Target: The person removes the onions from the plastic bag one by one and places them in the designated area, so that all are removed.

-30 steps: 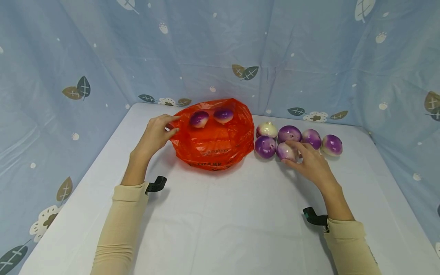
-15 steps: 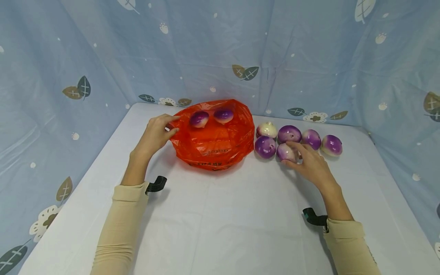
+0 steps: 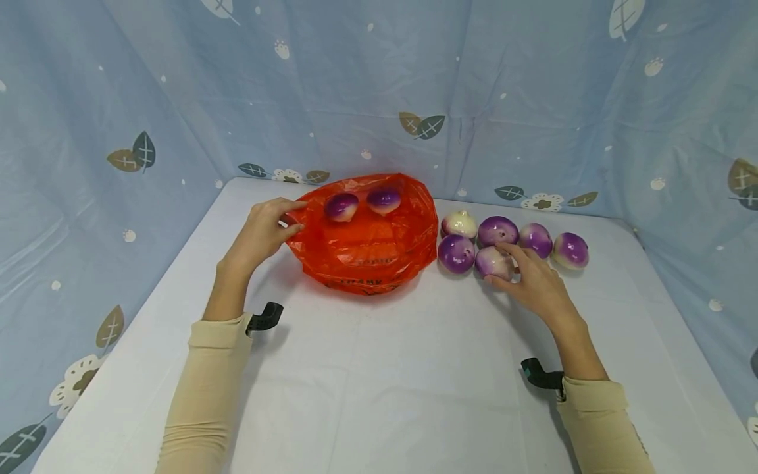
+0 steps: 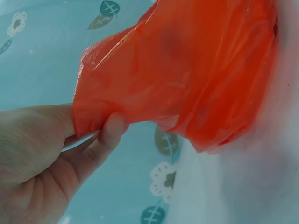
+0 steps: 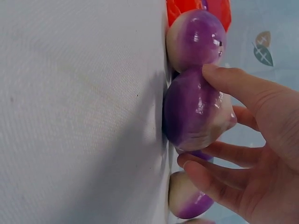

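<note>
My left hand [image 3: 257, 234] pinches the left edge of a red plastic bag [image 3: 367, 247], whose mouth stands wide. The left wrist view shows that hand's thumb and fingers on either side of the thin film [image 4: 135, 88]. Two purple-and-white onions [image 3: 341, 207] lie inside the bag toward the back. To the right, my right hand [image 3: 535, 283] holds a glossy onion [image 3: 491, 263] in the front row, its thumb on the near side and fingers behind. In the right wrist view this onion [image 5: 191, 109] sits low at the white cloth, pale tip toward the palm.
Beside the held onion is another onion [image 3: 456, 254], close to the bag's right side. Behind stand a pale-topped onion [image 3: 459, 224] and several purple ones, out to the rightmost onion [image 3: 571, 251]. A patterned blue curtain [image 3: 367, 85] closes off the table's back and sides.
My left hand has shifted slightly left and drawn the bag's edge with it; the bag's back rim sits a little lower. The right hand stays around the same onion.
</note>
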`<state>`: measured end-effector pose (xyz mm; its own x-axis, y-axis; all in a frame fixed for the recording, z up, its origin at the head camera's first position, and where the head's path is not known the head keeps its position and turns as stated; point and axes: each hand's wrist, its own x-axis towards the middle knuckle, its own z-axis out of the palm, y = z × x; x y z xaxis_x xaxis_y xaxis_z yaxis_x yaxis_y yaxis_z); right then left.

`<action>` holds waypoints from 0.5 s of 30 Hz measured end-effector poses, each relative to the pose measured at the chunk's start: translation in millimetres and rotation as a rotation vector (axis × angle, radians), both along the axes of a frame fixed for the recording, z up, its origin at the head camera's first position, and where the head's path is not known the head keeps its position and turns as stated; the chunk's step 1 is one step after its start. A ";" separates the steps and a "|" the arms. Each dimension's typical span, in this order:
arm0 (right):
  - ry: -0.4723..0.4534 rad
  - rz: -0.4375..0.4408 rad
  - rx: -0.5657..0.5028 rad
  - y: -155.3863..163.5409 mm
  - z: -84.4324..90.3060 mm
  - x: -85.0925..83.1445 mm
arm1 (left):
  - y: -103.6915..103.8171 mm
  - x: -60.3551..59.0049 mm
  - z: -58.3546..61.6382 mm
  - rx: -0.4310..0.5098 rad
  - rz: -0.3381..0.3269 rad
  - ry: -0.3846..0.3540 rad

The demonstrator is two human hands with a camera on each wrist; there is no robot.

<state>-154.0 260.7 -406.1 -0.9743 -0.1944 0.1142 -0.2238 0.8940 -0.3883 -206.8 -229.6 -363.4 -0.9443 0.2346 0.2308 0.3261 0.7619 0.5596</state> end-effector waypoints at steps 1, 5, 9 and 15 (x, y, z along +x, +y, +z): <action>-0.003 -0.001 0.000 -0.1 0.3 0.1 | -1.2 0.1 0.2 0.002 -0.007 -0.007; -0.012 -0.006 0.003 -0.4 1.2 0.4 | -5.4 0.5 2.0 -0.002 -0.026 -0.033; -0.020 -0.009 0.004 -0.8 2.3 0.9 | -9.3 1.3 4.2 -0.016 -0.034 -0.053; -0.014 -0.009 -0.001 -1.1 2.5 0.9 | -18.0 3.1 6.6 -0.028 -0.036 -0.094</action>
<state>-153.1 259.6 -403.6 -0.9775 -0.1853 0.1005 -0.2101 0.8958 -0.3918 -203.7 -247.6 -356.8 -0.9523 0.2740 0.1341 0.3004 0.7666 0.5675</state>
